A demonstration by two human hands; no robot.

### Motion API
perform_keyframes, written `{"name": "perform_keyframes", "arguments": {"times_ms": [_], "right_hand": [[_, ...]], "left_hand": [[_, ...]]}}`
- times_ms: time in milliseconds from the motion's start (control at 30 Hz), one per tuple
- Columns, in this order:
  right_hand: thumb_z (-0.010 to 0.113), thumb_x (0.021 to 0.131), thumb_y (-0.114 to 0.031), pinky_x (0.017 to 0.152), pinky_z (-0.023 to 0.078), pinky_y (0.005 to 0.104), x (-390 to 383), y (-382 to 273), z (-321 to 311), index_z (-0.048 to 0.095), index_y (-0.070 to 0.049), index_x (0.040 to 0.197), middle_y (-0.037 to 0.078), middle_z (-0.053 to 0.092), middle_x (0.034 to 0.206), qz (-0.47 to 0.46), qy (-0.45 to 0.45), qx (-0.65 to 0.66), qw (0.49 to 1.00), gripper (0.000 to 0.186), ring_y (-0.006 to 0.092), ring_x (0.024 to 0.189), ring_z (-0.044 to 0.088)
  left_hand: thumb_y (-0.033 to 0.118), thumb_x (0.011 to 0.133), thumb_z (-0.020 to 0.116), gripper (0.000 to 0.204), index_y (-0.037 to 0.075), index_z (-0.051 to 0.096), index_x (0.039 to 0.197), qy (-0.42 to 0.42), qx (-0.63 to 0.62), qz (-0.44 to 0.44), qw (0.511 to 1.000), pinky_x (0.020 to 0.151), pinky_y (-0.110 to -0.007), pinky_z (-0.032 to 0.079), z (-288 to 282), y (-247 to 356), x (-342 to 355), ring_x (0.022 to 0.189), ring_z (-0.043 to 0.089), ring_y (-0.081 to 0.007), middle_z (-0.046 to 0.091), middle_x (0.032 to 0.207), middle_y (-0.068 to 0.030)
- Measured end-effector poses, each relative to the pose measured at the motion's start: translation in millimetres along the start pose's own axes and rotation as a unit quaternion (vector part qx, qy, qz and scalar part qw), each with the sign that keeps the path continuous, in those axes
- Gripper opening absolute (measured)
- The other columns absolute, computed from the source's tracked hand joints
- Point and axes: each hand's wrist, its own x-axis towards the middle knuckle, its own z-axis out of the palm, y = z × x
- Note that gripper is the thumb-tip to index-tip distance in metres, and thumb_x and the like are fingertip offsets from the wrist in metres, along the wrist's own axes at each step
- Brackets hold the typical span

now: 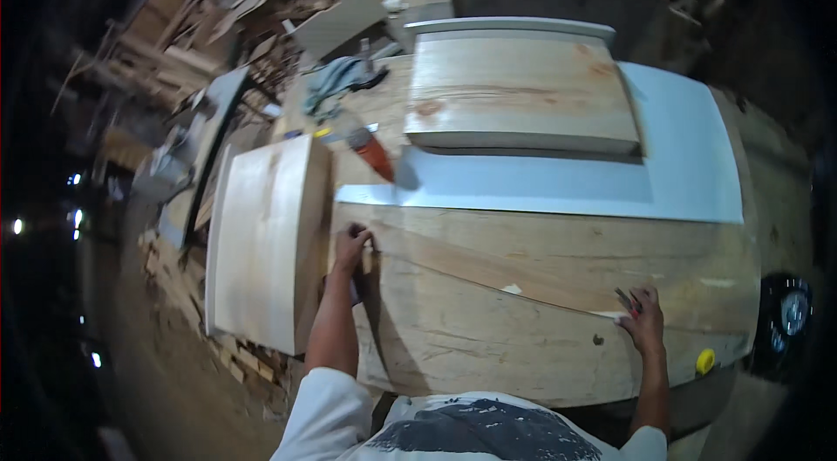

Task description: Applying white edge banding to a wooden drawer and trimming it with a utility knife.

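Observation:
A long thin wood-coloured strip [488, 278] stretches slantwise over the plywood tabletop [488, 356]. At its left end my left hand [351, 247] is closed, pinching it near the wooden drawer-like box on the left. My right hand [643, 319] closes round the strip's pale right end, lower and nearer to me. A small red and dark hand tool [634, 302] also sits in the right fingers; its exact kind is hard to make out. A small white scrap [512, 289] lies by the strip's middle.
A pale wooden box [261, 243] stands at left; another wooden box [523, 90] rests on a white sheet [697, 164] at the back. Near them are an orange-filled bottle [370, 151] and a grey cloth [336, 81]. A yellow roll [705, 361] lies near the right edge.

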Motion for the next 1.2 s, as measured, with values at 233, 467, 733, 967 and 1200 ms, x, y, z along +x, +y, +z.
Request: {"name": "perform_keyframes", "arguments": {"times_ms": [233,467,733,967,1200], "right_hand": [[0.08,0.055,0.003,0.093,0.047,0.0338,-5,-1,9,0.055,0.0,0.119,0.013,0.048,0.124,0.032,-0.022,0.071,0.997,0.068,0.0292,0.111,0.054],[0.07,0.064,0.01,0.098,0.044,0.0385,-12,10,26,0.044,0.004,0.129,0.014,0.042,0.132,0.063,-0.032,0.264,0.962,0.071,0.0291,0.121,0.048],[0.058,0.064,0.014,0.095,0.042,0.0355,-2,61,36,0.04,-0.002,0.133,0.015,0.045,0.13,0.067,-0.066,0.132,0.987,0.074,0.0254,0.122,0.046],[0.069,0.073,0.003,0.082,0.049,0.034,-36,-24,85,0.046,-0.007,0.132,0.013,0.052,0.124,0.009,0.144,-0.045,0.989,0.064,0.0279,0.107,0.053],[0.063,0.066,0.012,0.098,0.04,0.0354,-79,-161,230,0.042,-0.002,0.133,0.017,0.046,0.129,0.049,0.19,0.117,0.974,0.072,0.0267,0.12,0.046]], "left_hand": [[0.018,0.072,0.069,0.023,0.001,0.067,0.088,0.024,0.005,0.029,0.999,0.069,-0.032,0.051,7,-21,3,0.071,0.063,-0.0191,0.067,0.079,-0.0107],[0.026,0.07,0.067,0.031,0.004,0.068,0.091,0.045,0.028,0.028,0.998,0.075,-0.037,0.052,6,-35,2,0.081,0.067,-0.0264,0.069,0.087,-0.0145],[0.03,0.072,0.066,0.032,0.008,0.068,0.095,0.041,0.061,0.022,0.997,0.082,-0.041,0.05,4,-8,-8,0.09,0.065,-0.0298,0.068,0.095,-0.0139],[0.029,0.077,0.064,0.042,0.013,0.061,0.115,0.007,0.038,-0.028,0.999,0.092,-0.046,0.044,-4,-4,-22,0.11,0.058,-0.0292,0.064,0.112,-0.0123],[0.029,0.079,0.066,0.057,0.008,0.049,0.128,0.015,0.024,0.09,0.996,0.095,-0.051,0.042,-56,54,-99,0.12,0.048,-0.0316,0.051,0.128,-0.017]]}}
